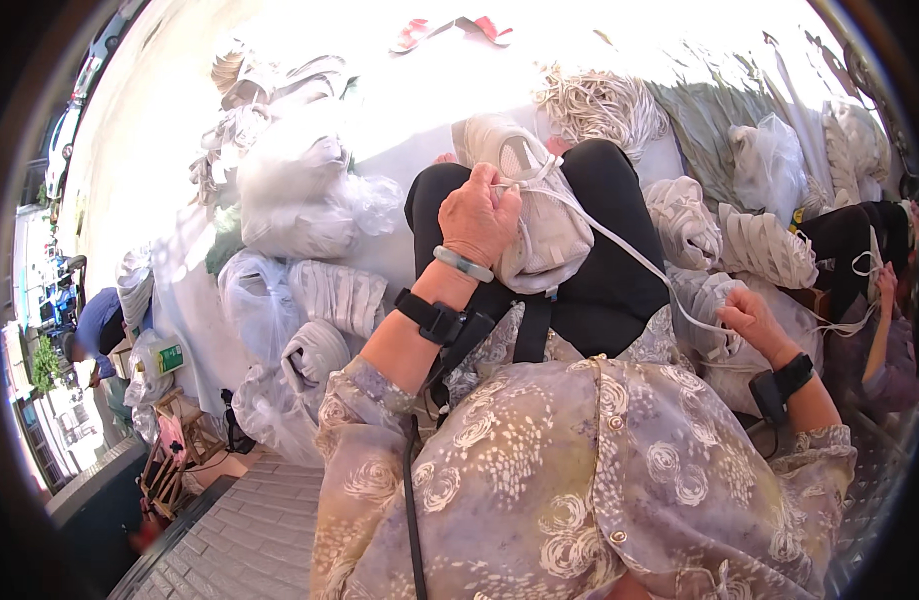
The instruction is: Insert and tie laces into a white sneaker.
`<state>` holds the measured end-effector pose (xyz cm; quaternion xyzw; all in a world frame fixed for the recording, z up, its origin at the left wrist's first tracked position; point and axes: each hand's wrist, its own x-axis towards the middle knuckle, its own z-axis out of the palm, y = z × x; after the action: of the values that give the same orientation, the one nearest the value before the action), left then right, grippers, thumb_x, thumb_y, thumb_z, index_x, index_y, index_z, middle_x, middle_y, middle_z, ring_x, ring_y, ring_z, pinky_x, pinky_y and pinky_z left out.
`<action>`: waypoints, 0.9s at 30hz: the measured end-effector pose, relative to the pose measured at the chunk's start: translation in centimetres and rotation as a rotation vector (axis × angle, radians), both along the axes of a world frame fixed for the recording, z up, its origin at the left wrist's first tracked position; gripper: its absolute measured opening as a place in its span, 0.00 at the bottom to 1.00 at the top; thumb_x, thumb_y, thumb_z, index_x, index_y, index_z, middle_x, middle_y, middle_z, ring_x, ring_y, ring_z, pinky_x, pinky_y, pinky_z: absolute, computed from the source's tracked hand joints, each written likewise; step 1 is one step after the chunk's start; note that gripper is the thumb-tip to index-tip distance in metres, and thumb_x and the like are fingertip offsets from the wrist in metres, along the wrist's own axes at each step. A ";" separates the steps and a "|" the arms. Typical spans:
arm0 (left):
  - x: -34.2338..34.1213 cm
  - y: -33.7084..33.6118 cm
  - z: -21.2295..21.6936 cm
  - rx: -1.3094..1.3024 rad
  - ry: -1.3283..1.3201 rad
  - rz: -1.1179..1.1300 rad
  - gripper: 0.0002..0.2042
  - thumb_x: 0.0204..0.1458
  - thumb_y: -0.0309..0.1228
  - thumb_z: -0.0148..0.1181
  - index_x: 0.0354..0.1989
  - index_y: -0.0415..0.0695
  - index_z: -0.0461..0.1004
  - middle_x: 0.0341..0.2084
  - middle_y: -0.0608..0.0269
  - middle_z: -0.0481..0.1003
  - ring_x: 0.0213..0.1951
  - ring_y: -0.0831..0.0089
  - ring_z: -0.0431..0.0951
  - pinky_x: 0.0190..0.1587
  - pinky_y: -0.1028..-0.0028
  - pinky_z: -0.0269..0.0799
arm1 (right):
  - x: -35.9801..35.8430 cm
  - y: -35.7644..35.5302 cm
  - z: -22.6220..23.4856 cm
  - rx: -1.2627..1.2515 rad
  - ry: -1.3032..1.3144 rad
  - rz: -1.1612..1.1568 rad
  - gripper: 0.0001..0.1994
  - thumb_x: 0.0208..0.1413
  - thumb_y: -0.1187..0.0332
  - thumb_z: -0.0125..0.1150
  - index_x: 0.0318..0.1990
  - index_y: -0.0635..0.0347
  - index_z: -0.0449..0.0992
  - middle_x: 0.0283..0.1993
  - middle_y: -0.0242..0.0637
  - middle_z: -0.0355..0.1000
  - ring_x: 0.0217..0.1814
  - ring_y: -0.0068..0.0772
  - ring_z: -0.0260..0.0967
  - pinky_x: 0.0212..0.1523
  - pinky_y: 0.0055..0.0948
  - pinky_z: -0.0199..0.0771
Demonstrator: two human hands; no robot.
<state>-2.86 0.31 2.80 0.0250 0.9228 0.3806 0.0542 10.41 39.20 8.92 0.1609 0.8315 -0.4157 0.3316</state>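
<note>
**White shoe on the lap, lace pulled out to the right**

Nearest to us is the floral lilac blouse (579, 480), filling the lower frame, with black trousers (609, 260) over our knees above it. On that lap sits the white fabric shoe (539, 215), toe pointing away from us. Our left hand (476, 215) is curled closed against the shoe's upper, fingers pinched at the lacing, a pale green bangle (463, 264) and a black wrist strap (429, 316) on that arm. From there a flat white lace (619, 240) runs taut down and to the right, and our right hand (751, 318) is gripping its far end, closed around it, well apart from the shoe. All around us are bundles of white shoe uppers in clear plastic bags (299, 190). At far right, another person's hand (884, 282) holds a white lace too.
</note>
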 end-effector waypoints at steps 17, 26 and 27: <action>-3.1 1.8 1.4 -0.396 0.185 -0.464 0.07 0.47 0.27 0.50 0.35 0.44 0.66 0.28 0.55 0.72 0.29 0.50 0.73 0.33 0.60 0.70 | -13.3 -16.6 -5.0 -0.082 0.641 0.349 0.13 0.40 0.64 0.63 0.26 0.64 0.70 0.21 0.44 0.67 0.26 0.43 0.67 0.29 0.36 0.65; -6.5 -0.4 4.0 0.569 -0.571 -0.235 0.15 0.47 0.23 0.58 0.45 0.40 0.67 0.20 0.65 0.74 0.15 0.88 0.64 0.16 0.84 0.60 | -12.9 -15.8 -5.2 -0.393 0.310 0.181 0.08 0.40 0.71 0.61 0.21 0.65 0.70 0.17 0.33 0.65 0.21 0.23 0.63 0.21 0.27 0.61; -6.5 -0.8 3.9 0.708 -0.552 -0.206 0.14 0.49 0.24 0.57 0.44 0.37 0.67 0.21 0.62 0.74 0.12 0.88 0.63 0.14 0.88 0.55 | -12.6 -15.7 -4.8 -0.499 0.181 0.155 0.06 0.41 0.72 0.60 0.22 0.65 0.70 0.16 0.31 0.64 0.20 0.19 0.61 0.20 0.25 0.60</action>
<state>-9.35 -0.48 6.71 0.0310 0.6798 0.6573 0.3237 -2.19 23.45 4.12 -0.0275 0.7394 -0.5936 0.3164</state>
